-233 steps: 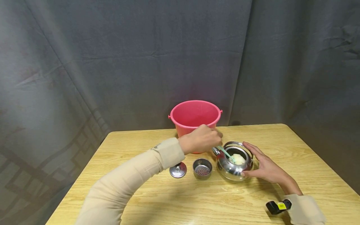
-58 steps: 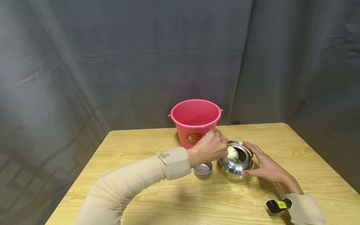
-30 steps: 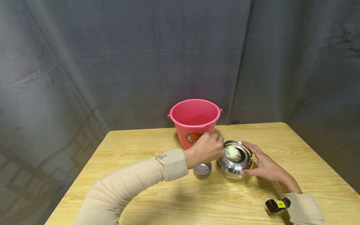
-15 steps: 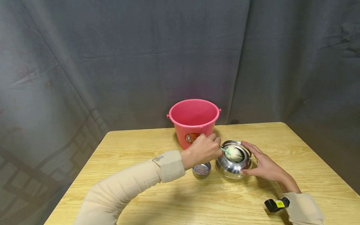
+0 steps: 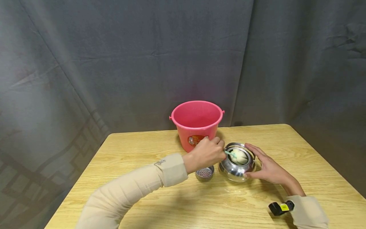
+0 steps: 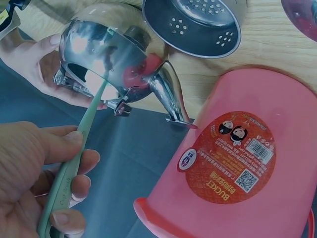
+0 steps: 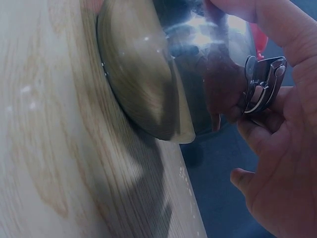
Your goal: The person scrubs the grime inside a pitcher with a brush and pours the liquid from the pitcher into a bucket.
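Note:
My left hand (image 5: 207, 154) grips the pale green handle (image 6: 86, 121) of a sponge cleaning brush. The brush's cream sponge head (image 5: 239, 157) fills the mouth of a shiny metal kettle (image 5: 235, 173). Against the kettle's right side lies my right hand (image 5: 270, 168), thumb at the front and fingers behind. The right wrist view shows those fingers curled by the metal bracket (image 7: 265, 87) of the kettle's handle. The kettle stands upright on the wooden table, its spout (image 6: 169, 94) toward the bucket. The lower part of the sponge is hidden inside.
A pink bucket (image 5: 186, 133) with a red label stands behind my left hand. Left of the kettle sits a small perforated metal strainer (image 5: 205, 178), close under my left wrist. A dark curtain (image 5: 154, 70) hangs behind the table (image 5: 243, 203).
Over the last second or two my left hand has shifted slightly left, and more of the brush handle shows. The lid seen earlier is hidden by my left arm. My right hand has stayed put.

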Demonstrator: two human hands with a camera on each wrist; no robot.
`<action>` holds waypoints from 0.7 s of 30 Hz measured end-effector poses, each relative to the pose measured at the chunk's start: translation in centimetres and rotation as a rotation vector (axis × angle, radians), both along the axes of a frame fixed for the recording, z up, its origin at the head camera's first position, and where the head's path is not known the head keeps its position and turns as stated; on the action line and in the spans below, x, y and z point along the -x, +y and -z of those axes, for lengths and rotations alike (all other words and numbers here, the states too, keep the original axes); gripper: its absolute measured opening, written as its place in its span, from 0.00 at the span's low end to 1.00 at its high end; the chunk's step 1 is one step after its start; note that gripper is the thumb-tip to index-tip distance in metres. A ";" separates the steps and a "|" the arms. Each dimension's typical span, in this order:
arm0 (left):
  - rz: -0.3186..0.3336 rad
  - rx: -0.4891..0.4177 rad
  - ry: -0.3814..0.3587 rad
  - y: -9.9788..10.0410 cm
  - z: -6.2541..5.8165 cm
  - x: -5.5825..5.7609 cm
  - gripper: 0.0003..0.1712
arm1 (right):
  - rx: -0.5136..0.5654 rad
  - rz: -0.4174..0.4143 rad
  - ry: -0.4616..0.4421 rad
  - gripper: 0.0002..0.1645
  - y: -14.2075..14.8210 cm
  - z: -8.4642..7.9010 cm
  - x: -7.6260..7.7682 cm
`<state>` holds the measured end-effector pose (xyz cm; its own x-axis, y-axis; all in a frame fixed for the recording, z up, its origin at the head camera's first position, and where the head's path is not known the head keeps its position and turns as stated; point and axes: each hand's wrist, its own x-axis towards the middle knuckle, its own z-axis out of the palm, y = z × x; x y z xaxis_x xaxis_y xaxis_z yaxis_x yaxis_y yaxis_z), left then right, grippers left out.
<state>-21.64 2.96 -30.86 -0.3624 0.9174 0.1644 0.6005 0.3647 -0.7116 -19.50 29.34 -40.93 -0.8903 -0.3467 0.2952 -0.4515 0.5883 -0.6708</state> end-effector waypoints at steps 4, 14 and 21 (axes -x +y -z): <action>0.012 -0.012 -0.003 -0.1 0.1 0.1 0.14 | 0.001 -0.001 -0.001 0.64 0.0 0.0 0.0; 0.041 -0.055 0.010 -0.3 0.7 0.3 0.14 | 0.004 0.002 -0.004 0.64 0.0 -0.1 -0.2; 0.025 -0.054 -0.018 -0.6 0.3 0.2 0.13 | -0.005 0.002 0.005 0.64 -0.1 -0.2 -0.2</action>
<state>-21.88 2.38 -31.16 -0.3431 0.9159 0.2081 0.6220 0.3876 -0.6804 -19.34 29.25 -40.77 -0.8896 -0.3461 0.2979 -0.4535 0.5926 -0.6657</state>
